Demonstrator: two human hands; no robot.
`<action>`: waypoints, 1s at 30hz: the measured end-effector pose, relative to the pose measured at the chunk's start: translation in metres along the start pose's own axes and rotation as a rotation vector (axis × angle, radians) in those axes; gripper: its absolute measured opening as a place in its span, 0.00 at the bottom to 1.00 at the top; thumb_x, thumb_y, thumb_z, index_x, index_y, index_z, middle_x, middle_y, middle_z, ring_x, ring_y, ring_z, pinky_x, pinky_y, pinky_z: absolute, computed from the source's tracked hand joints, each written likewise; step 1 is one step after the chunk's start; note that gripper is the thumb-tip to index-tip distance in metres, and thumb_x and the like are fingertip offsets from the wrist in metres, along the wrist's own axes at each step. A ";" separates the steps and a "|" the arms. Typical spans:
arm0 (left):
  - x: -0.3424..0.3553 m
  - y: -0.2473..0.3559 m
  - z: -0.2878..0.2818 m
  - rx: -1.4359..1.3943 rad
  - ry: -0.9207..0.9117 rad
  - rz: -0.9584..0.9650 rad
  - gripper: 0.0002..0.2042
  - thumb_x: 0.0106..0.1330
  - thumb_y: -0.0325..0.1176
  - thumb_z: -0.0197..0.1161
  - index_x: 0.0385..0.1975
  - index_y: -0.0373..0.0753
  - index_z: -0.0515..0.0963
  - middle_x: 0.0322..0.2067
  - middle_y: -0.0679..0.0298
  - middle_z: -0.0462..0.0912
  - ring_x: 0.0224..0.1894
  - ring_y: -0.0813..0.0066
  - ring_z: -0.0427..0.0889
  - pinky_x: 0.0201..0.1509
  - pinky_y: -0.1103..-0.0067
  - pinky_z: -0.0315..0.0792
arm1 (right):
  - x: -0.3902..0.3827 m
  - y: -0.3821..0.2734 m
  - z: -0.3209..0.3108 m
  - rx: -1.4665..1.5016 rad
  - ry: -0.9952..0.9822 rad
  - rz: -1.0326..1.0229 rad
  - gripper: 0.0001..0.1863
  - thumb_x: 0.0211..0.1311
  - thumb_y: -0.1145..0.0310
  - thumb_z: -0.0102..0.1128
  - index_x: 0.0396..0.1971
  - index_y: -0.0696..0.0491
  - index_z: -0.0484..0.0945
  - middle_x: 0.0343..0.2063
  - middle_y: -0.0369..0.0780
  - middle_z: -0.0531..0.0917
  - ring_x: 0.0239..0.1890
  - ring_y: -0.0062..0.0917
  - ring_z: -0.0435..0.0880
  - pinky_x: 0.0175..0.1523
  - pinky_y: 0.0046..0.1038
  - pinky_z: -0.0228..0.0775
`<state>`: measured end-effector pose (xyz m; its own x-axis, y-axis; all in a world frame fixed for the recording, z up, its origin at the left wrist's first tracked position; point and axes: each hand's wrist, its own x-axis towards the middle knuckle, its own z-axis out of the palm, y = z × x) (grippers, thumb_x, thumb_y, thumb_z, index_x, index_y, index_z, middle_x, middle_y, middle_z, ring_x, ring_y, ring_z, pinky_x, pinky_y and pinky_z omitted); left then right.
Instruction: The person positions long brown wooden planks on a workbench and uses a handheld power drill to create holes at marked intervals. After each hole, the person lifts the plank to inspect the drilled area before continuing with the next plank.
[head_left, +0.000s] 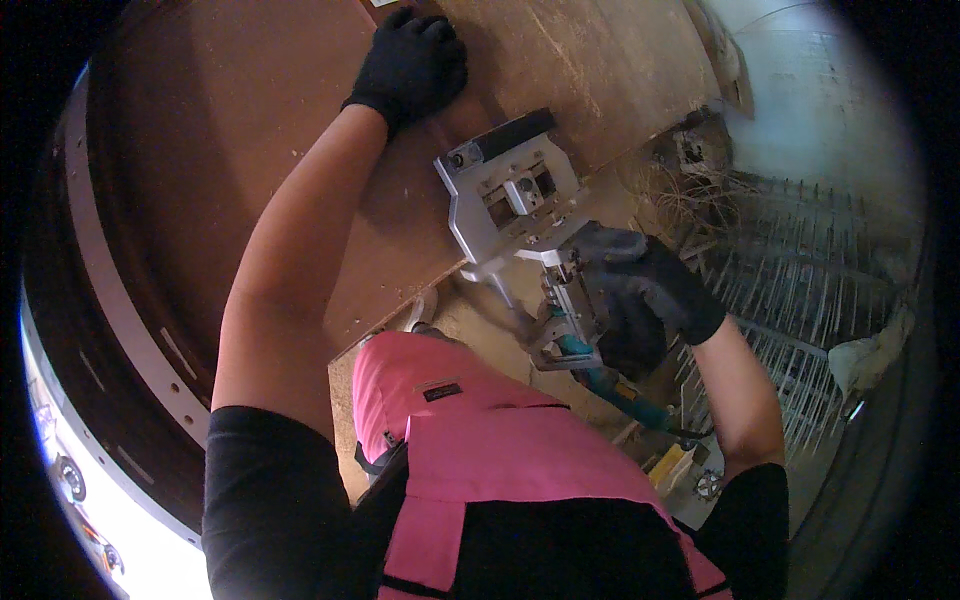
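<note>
My left hand [410, 65], in a black glove, rests on the brown board [240, 170] near its far side. Its fingers are curled, and whatever they may hold is hidden. In a dark glove, my right hand [640, 295] is closed around a power tool with a silver metal guide frame [475, 205] and a teal body [625, 395]. The frame's flat plate, with a black bar at its far end, overlaps the board's near right edge. Whether it touches the board cannot be made out. My right palm and some fingers are hidden behind the tool.
A rack of thin metal rods [790, 290] stands to the right, beside a tangle of thin wires or twigs [685, 190]. A pale metal strip with holes [100, 250] curves along the left. A yellow object [670, 465] lies low on the right. My pink apron [520, 455] is close to the board's edge.
</note>
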<state>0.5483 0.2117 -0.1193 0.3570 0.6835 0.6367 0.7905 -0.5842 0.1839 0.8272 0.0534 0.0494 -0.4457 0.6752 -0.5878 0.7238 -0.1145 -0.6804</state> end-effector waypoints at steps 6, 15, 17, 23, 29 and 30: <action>0.009 0.007 -0.013 0.005 -0.051 -0.048 0.09 0.49 0.35 0.62 0.24 0.38 0.84 0.29 0.53 0.80 0.40 0.55 0.76 0.56 0.61 0.65 | -0.003 -0.006 0.001 0.210 -0.023 0.097 0.17 0.61 0.70 0.56 0.51 0.55 0.79 0.51 0.42 0.81 0.55 0.28 0.78 0.62 0.29 0.67; 0.003 0.009 -0.019 -0.014 -0.070 -0.055 0.07 0.49 0.34 0.62 0.22 0.38 0.84 0.28 0.53 0.78 0.41 0.54 0.75 0.58 0.60 0.64 | -0.013 0.002 0.006 0.150 0.013 0.051 0.19 0.61 0.68 0.57 0.51 0.57 0.78 0.50 0.41 0.81 0.54 0.25 0.78 0.61 0.28 0.67; 0.002 0.011 -0.019 -0.017 0.003 -0.050 0.07 0.48 0.34 0.62 0.21 0.38 0.83 0.27 0.53 0.78 0.40 0.54 0.74 0.58 0.60 0.64 | -0.015 0.006 0.010 0.122 0.014 0.078 0.19 0.60 0.69 0.59 0.51 0.57 0.79 0.50 0.40 0.81 0.53 0.24 0.78 0.60 0.28 0.68; 0.003 0.008 -0.019 -0.017 -0.008 -0.042 0.05 0.46 0.33 0.62 0.17 0.40 0.82 0.26 0.55 0.77 0.38 0.55 0.73 0.55 0.62 0.64 | -0.014 0.005 0.018 0.343 0.059 0.131 0.19 0.57 0.73 0.62 0.50 0.57 0.78 0.46 0.36 0.82 0.47 0.20 0.78 0.54 0.25 0.70; 0.012 0.006 -0.008 0.018 0.021 -0.024 0.06 0.44 0.35 0.62 0.15 0.41 0.80 0.22 0.58 0.74 0.35 0.58 0.73 0.52 0.65 0.65 | -0.014 -0.003 0.005 0.446 0.037 0.377 0.23 0.53 0.76 0.64 0.52 0.58 0.76 0.44 0.35 0.81 0.45 0.20 0.78 0.54 0.26 0.70; 0.013 0.006 -0.006 -0.001 0.042 -0.031 0.06 0.44 0.35 0.62 0.15 0.41 0.80 0.21 0.58 0.73 0.35 0.58 0.73 0.52 0.64 0.65 | -0.012 -0.003 0.003 0.464 0.039 0.399 0.23 0.53 0.75 0.65 0.51 0.58 0.77 0.43 0.34 0.81 0.44 0.20 0.79 0.53 0.26 0.71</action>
<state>0.5546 0.2143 -0.1054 0.3111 0.6820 0.6619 0.8004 -0.5635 0.2044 0.8290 0.0428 0.0571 -0.1621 0.5398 -0.8261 0.5222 -0.6634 -0.5359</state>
